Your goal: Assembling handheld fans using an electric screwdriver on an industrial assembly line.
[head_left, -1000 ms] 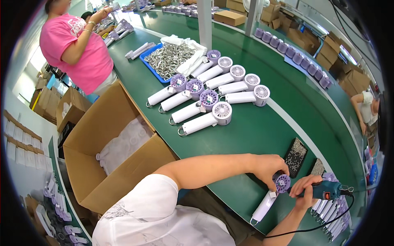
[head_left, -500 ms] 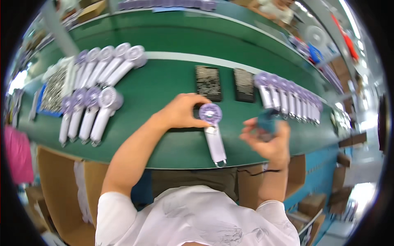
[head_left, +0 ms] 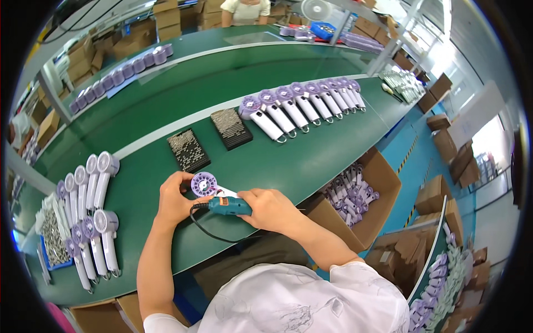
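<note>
A handheld fan (head_left: pixel 204 184) with a lilac round head and white handle lies over the green bench in front of me. My left hand (head_left: pixel 174 198) grips its head from the left, thumb and fingers around the rim. My right hand (head_left: pixel 271 208) is closed on a teal corded electric screwdriver (head_left: pixel 230 206), whose cord end points left, across the near side of the fan. Right fingertips meet the fan's handle, which they partly cover. The screwdriver's tip is hidden by the hand. Just beyond the fan are two black trays (head_left: pixel 191 160) with rows of small metal pieces.
Finished-looking fans (head_left: pixel 286 105) stand in a row at the far right. More fans (head_left: pixel 105 222) lie at the left, beside a blue bin (head_left: pixel 61 264) of metal parts. A cardboard box (head_left: pixel 383 208) holding small fan parts is at the right bench edge. A person (head_left: pixel 246 11) is across the bench.
My view has swung to the right. The right hand has brought the screwdriver in from the right to the fan. The left hand still holds the fan, which has turned with its handle toward the right.
</note>
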### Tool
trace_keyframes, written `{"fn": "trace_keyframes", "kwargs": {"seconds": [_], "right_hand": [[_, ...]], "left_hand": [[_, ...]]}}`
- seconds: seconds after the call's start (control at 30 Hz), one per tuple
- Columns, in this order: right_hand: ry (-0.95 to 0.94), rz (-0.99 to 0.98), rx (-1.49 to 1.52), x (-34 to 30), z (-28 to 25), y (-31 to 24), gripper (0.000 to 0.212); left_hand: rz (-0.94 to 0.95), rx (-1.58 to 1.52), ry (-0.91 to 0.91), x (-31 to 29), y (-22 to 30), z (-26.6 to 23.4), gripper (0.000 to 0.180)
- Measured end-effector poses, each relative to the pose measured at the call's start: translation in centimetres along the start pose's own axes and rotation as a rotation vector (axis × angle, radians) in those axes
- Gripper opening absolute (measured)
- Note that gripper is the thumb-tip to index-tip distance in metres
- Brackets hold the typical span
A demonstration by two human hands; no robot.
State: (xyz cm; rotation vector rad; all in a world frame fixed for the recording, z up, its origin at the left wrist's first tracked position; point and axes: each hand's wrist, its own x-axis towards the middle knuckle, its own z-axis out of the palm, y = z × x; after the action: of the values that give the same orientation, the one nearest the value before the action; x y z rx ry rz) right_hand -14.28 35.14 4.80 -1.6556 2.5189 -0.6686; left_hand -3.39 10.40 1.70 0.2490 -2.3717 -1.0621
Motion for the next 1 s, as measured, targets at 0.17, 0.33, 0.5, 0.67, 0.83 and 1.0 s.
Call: {"fn": "trace_keyframes", "kwargs": {"seconds": [0.17,0.33,0.5,0.67,0.83,1.0], "right_hand": [[0.11,0.009,-0.031,-1.4,-2.7,3.5,0.038],[0.225,0.437,-0.111,-5.5,-9.7,12.1,0.034],[0.389,0.862,-0.436,-11.2,-17.4,26.2,0.034],[0.396,1.009,-0.465,-13.0,-20.9,37.9,0.033],[0.403,1.034,-0.503,-12.5,-21.3,44.2,0.027],[0.432,1.063,-0.439,-11.5,-21.7,47.3,0.025]], "left_hand": [[0.167,-0.121,0.037,-0.5,-1.2,0.4,0.048],[0.09,-0.16,0.074,-0.9,-2.8,0.2,0.042],[0.098,-0.148,0.037,-0.1,-3.1,1.7,0.037],[0.073,-0.067,0.035,-0.2,-3.1,2.0,0.029],[0.112,0.003,0.05,-0.1,-2.6,2.0,0.024],[0.121,0.043,0.018,0.2,-2.4,2.4,0.023]]}}
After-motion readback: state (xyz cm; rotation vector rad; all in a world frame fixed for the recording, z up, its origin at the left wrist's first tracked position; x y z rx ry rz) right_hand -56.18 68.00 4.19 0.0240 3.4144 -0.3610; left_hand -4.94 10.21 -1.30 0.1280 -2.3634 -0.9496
